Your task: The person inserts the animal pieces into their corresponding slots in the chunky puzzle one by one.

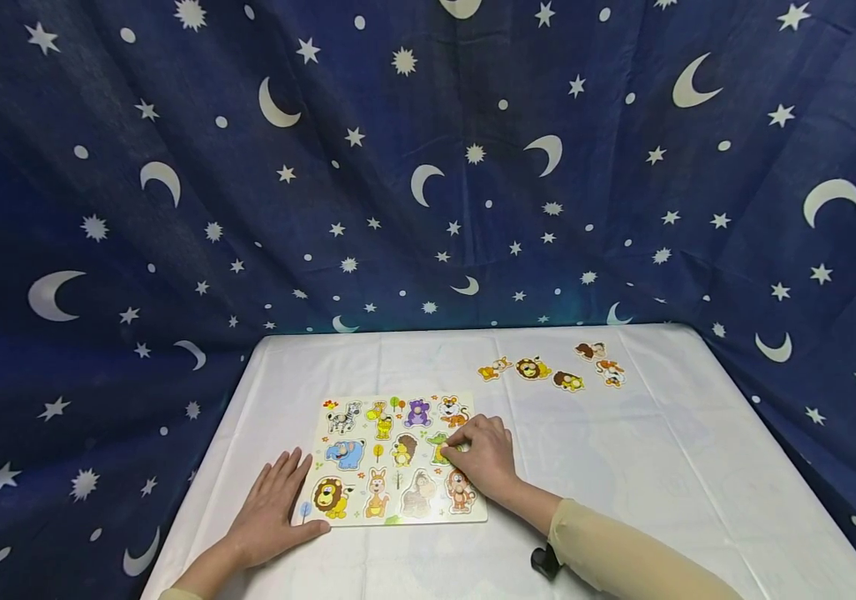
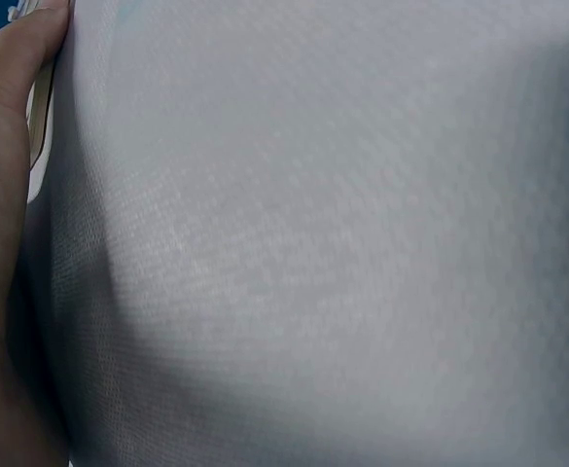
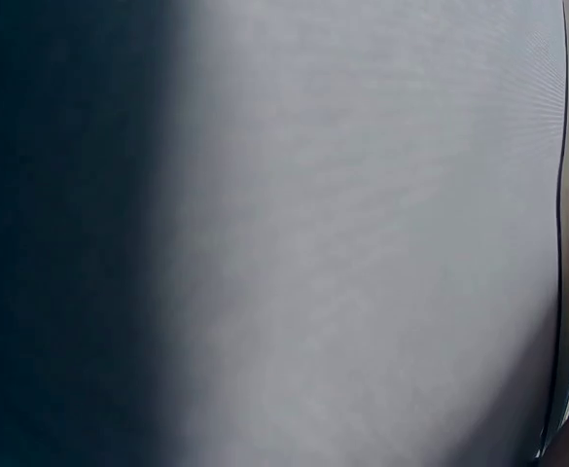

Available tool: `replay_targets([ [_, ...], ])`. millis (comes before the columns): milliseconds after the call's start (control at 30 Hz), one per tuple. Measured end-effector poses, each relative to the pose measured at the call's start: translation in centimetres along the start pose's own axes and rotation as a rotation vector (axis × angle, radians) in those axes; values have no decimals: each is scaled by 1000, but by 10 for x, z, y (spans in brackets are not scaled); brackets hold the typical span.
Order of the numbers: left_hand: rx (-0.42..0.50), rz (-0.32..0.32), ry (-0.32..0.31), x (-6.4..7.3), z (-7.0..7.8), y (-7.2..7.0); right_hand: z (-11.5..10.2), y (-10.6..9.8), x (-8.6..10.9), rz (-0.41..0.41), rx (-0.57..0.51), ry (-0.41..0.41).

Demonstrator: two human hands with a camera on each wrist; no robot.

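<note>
A flat wooden animal puzzle board (image 1: 360, 518) lies on the white-covered table in the head view. My left hand (image 1: 266, 508) rests at its left edge, fingers extended and thumb on the lower left corner. At the board's right side my right hand (image 1: 486, 454) has curled fingers, with thumb and index finger pinching at the green crocodile piece (image 1: 438, 446); the fingers partly cover it. Nearby on the board are a tiger (image 1: 453, 411), a monkey (image 1: 461, 492) and a hedgehog (image 1: 402, 450). Both wrist views show mostly white cloth, with the board's edge at the side.
Several loose animal pieces lie at the back right of the table, among them a lion (image 1: 533, 368), a hedgehog (image 1: 568, 382) and an orange-and-white one (image 1: 611, 372). A small black object (image 1: 545, 562) shows beside the right sleeve. A blue star-patterned cloth (image 1: 428, 167) hangs behind the table.
</note>
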State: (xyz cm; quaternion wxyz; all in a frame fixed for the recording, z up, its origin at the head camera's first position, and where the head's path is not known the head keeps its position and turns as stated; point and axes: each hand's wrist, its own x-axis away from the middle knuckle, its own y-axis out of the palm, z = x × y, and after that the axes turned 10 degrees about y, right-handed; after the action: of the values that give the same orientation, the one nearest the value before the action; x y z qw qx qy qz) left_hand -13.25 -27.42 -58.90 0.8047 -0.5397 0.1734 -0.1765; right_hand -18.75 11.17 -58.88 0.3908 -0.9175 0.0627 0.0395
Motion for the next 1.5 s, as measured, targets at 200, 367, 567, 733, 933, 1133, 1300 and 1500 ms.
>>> replay_targets([
  [200, -12, -4, -2, 0, 0, -1, 1, 1, -1, -4, 21, -8],
  [367, -4, -7, -6, 0, 0, -2, 1, 0, -2, -15, 26, -17],
  [567, 1, 9, 3, 1, 2, -1, 2, -5, -4, -50, 10, -31],
  [733, 1, 13, 4, 1, 2, -1, 5, -16, -9, -68, -65, -16],
  [933, 2, 7, 2, 1, 2, -3, 11, -35, -22, -52, -81, 26],
  [1133, -6, 13, 13, 0, 1, -2, 16, -47, -29, -16, -92, 41],
  [1300, -24, 10, 14, 0, -1, 1, 23, -55, -32, 3, -93, 48],
  [1500, -23, 19, 19, 1, -2, 3, 31, -68, -35, 11, -112, 81],
])
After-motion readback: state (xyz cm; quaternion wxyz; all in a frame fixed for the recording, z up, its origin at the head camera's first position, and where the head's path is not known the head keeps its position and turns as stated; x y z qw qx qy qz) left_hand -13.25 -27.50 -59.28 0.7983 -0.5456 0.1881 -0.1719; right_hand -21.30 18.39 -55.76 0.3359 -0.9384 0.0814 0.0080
